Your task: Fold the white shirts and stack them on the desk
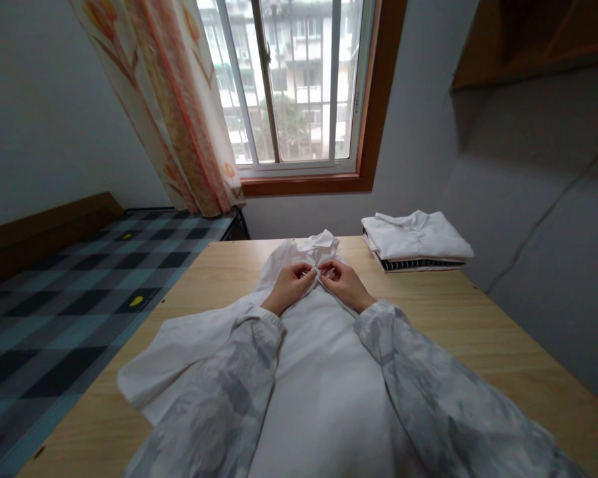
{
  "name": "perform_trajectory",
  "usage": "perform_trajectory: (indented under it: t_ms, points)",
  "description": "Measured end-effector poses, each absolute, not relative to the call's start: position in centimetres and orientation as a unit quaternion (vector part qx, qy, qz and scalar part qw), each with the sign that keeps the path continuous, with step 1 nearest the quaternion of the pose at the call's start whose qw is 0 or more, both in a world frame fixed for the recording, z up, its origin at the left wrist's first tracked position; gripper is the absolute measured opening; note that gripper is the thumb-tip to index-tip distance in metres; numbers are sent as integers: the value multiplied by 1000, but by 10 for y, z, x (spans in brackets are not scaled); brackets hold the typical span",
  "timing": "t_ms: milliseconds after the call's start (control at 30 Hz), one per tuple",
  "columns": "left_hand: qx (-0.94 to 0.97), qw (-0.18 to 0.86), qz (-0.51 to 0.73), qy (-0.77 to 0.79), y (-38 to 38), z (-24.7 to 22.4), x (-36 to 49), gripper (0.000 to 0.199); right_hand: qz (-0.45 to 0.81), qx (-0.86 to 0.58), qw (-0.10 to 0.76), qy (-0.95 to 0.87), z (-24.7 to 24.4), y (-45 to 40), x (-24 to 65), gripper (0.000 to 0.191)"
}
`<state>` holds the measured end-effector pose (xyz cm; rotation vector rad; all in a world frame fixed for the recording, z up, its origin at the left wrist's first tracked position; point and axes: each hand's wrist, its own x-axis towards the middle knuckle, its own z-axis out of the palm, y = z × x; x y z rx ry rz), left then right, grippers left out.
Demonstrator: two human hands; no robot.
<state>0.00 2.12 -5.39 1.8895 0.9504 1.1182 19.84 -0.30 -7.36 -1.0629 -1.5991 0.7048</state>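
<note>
A white collared shirt lies spread along the wooden table, its collar at the far end and one sleeve out to the left. Near the collar, my left hand pinches the front of the shirt between thumb and fingers. Close beside it, my right hand pinches the fabric from the other side, the fingertips of both hands almost meeting. Any button between the fingers is too small to make out. Both forearms, in grey patterned sleeves, rest over the shirt's sides and hide parts of it.
At the table's far right sits a stack of folded clothes, white on top with a dark striped layer below. A bed with a checked cover adjoins on the left. Behind are a curtain and a window.
</note>
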Motion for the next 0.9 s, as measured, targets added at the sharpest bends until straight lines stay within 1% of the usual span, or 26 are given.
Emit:
perform_trajectory:
  t_ms: [100, 200, 300, 367, 400, 433, 500, 600, 667, 767, 900]
  points:
    - [733, 351, 441, 381, 22, -54, 0, 35, 300, -447, 478, -694, -64, -3, 206, 32]
    - [730, 341, 448, 388, 23, -54, 0, 35, 260, -465, 399, -746, -48, -7, 216, 33]
    - [723, 343, 458, 386, 25, -54, 0, 36, 150, -501, 337, -783, -32, -15, 216, 16]
    - [709, 352, 474, 386, 26, -55, 0, 37, 88, -527, 324, -781, -28, -20, 211, 6]
    - [701, 359, 481, 385, 26, -56, 0, 38, 72, -538, 328, -773, -28, -21, 208, 4]
    - [695, 365, 487, 383, 27, -56, 0, 39, 66, -548, 340, -762, -30, -21, 205, 6]
    - [688, 379, 493, 375, 27, -57, 1, 39, 82, -559, 387, -729, -38, -18, 200, 11]
    - [695, 390, 481, 365, 26, -59, 1, 38, 149, -545, 492, -662, -56, -9, 199, 17]
    - [707, 384, 470, 363, 26, -59, 1, 37, 208, -511, 540, -636, -66, -4, 200, 24]
    - [717, 380, 460, 361, 25, -59, 1, 37, 268, -469, 553, -635, -76, -2, 198, 34]
    - [719, 388, 453, 358, 24, -57, 1, 39, 283, -457, 558, -632, -80, -3, 196, 40]
